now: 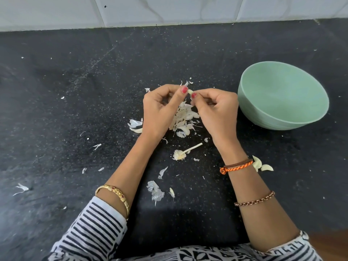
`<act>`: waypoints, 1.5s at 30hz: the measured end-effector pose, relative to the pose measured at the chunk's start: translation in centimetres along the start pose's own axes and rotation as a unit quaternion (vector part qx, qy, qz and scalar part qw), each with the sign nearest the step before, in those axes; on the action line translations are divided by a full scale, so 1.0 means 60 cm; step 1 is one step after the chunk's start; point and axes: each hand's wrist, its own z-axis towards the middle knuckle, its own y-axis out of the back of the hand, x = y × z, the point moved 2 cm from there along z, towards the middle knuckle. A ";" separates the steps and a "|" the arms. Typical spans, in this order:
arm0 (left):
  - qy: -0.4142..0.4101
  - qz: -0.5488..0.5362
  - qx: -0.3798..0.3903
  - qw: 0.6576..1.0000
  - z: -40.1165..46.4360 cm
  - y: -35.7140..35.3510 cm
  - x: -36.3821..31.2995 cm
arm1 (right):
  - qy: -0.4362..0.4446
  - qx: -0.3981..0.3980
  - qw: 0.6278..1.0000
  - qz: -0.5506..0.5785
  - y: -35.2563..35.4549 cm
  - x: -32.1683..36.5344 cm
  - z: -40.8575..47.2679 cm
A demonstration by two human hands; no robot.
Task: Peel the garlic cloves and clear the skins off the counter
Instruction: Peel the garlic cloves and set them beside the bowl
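Both forearms angled inward, left hand (160, 108) and right hand (216, 108) raised together, thumbs and fingertips pinching one garlic clove (190, 91) between them above the skin pile (183, 119), clove mostly hidden by fingers.

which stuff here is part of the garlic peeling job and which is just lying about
Part of the job: garlic clove pinched by left hand and right hand; skins pile; green bowl; cloves by right wrist.

Lying about: bare garlic stem.
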 end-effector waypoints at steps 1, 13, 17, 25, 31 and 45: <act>0.000 0.003 0.009 1.000 -0.001 -0.002 0.000 | 0.002 -0.004 1.000 0.000 0.001 0.000 0.001; 0.001 0.021 0.038 0.999 0.000 -0.003 0.004 | -0.015 0.054 0.998 -0.032 0.002 0.002 0.001; 0.013 0.000 0.033 0.999 -0.001 -0.002 0.003 | -0.030 0.043 0.998 -0.016 0.004 0.005 0.001; 0.067 0.031 -0.033 0.997 0.000 0.004 0.006 | -0.050 0.042 0.998 0.013 0.004 0.004 0.002; 0.060 0.029 -0.031 0.997 0.002 0.010 0.004 | -0.035 0.017 0.999 0.018 0.006 0.002 0.002; 0.084 0.002 0.013 0.996 -0.002 -0.002 0.004 | -0.013 0.031 0.999 0.011 0.004 0.000 0.002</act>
